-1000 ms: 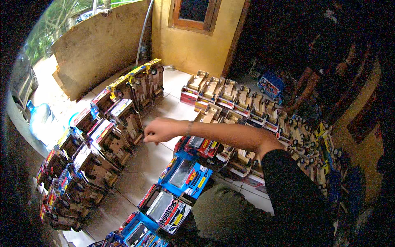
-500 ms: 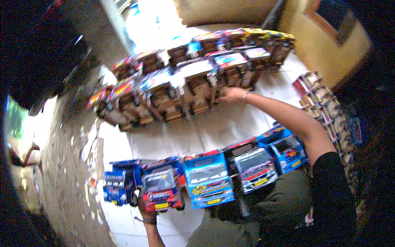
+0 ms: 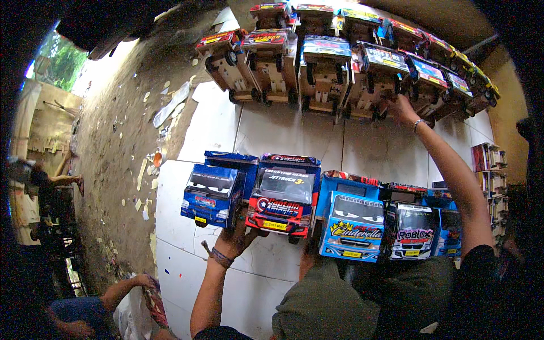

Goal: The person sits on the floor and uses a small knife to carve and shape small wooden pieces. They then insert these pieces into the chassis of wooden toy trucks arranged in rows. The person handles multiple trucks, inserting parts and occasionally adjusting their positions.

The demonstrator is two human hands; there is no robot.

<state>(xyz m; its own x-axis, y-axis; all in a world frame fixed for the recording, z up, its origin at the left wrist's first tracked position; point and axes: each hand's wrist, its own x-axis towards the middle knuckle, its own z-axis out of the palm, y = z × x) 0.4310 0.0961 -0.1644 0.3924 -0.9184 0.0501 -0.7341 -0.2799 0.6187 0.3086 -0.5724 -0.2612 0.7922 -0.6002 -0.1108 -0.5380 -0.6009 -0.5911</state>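
My left hand (image 3: 229,242), with a woven bracelet at its wrist, grips the lower front corner of a dark blue and red toy truck (image 3: 283,195). Part of its fingers is hidden between that truck and a dark blue toy truck (image 3: 211,190) beside it. Farther away, my right hand (image 3: 403,110) reaches to the wooden underside of an upended toy truck (image 3: 371,85); its bent fingers seem closed on the frame, the tips partly hidden. To the right of the left hand's truck stand a light blue truck (image 3: 352,226) and a white one (image 3: 411,229).
Several more upended trucks (image 3: 269,62) fill two rows at the back on white tiles (image 3: 218,127). Wooden pieces (image 3: 490,164) are stacked at the right. Scraps litter the dirt floor (image 3: 122,153) leftward. Another person's arm (image 3: 122,292) is at lower left; someone else (image 3: 56,175) is at far left.
My view has swung, so both truck rows look lower-tilted to the right and sharper. The left hand shows more clearly below its truck; the right hand stays at the back row.
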